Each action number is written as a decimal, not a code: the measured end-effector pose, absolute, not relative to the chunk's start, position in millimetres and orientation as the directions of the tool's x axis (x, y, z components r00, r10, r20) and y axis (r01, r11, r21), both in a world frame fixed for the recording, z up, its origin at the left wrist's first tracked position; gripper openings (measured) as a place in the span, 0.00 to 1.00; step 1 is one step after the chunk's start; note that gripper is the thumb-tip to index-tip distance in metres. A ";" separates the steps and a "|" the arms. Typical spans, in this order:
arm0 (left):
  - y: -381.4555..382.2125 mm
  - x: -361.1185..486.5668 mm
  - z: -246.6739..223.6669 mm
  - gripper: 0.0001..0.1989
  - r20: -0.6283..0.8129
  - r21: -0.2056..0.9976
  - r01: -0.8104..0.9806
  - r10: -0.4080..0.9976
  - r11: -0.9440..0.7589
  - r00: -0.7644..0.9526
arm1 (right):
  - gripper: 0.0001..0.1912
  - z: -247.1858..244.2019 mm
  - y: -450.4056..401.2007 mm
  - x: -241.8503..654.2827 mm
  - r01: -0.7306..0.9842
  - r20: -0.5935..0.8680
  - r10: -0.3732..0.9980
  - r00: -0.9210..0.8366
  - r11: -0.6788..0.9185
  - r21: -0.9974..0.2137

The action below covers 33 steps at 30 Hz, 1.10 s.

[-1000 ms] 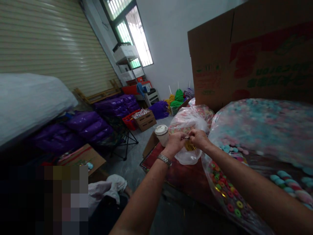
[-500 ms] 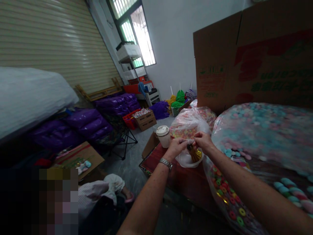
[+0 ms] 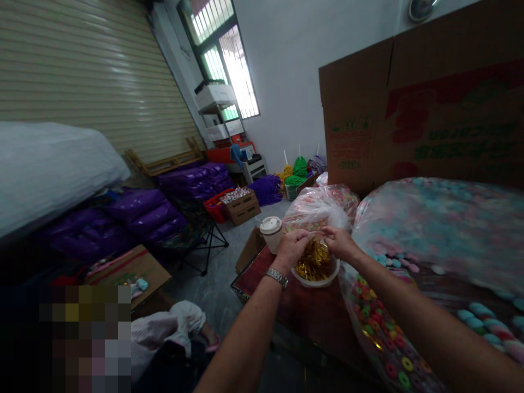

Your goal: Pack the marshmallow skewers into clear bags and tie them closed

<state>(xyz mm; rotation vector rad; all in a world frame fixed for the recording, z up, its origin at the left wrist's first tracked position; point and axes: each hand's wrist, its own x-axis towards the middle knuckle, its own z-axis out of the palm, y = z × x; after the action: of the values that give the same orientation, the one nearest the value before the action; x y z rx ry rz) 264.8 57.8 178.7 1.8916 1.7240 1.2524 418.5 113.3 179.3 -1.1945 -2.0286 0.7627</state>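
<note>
A loose bunch of gold tinsel (image 3: pixel 315 259) hangs fanned out below my fingertips, over and partly inside a white bowl (image 3: pixel 317 284) on the dark red tabletop. At its left top, my left hand (image 3: pixel 292 246), with a metal watch on the wrist, pinches with closed fingers. My right hand (image 3: pixel 339 243) pinches the other side of the top, a short gap from the left. A thin pale strip seems to run between the fingertips; its kind is too small to tell. Beside my left hand stands a lidded white cup (image 3: pixel 272 236).
Clear bags of coloured rings (image 3: pixel 374 316) and pastel balls (image 3: pixel 442 229) crowd the right side, before a large cardboard box (image 3: pixel 360 125). Behind the bowl sits a knotted plastic bag (image 3: pixel 319 202). A person's striped clothing (image 3: pixel 153 338) shows low left, near a folding chair (image 3: pixel 204 240).
The gold tinsel, earlier a narrow bundle hanging at the right of the bowl, is now spread wide across it. Both hands stay close together above. The view has tilted slightly up.
</note>
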 end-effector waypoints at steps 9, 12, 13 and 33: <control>52.5 269.8 178.9 0.13 0.420 0.701 0.667 0.902 -0.250 -0.103 | 0.09 202.0 109.8 416.0 0.659 0.274 0.800 -0.534 0.597 -0.458; 52.0 266.4 181.0 0.13 0.408 0.678 0.695 0.909 -0.239 -0.086 | 0.09 210.9 112.8 417.5 0.684 0.264 0.804 -0.534 0.593 -0.424; 51.8 263.3 181.4 0.14 0.406 0.669 0.707 0.910 -0.232 -0.086 | 0.09 213.2 113.3 419.2 0.687 0.269 0.805 -0.528 0.592 -0.421; -3.5 330.9 143.6 0.19 0.259 0.207 0.978 0.963 0.014 -0.069 | 0.20 181.3 32.6 581.2 0.269 0.017 0.989 -0.149 0.057 -0.961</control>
<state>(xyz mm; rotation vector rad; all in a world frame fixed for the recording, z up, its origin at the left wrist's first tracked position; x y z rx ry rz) 330.9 -3.5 143.6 2.1734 2.2687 0.5306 581.2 32.6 181.3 -1.3091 -1.5408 1.1445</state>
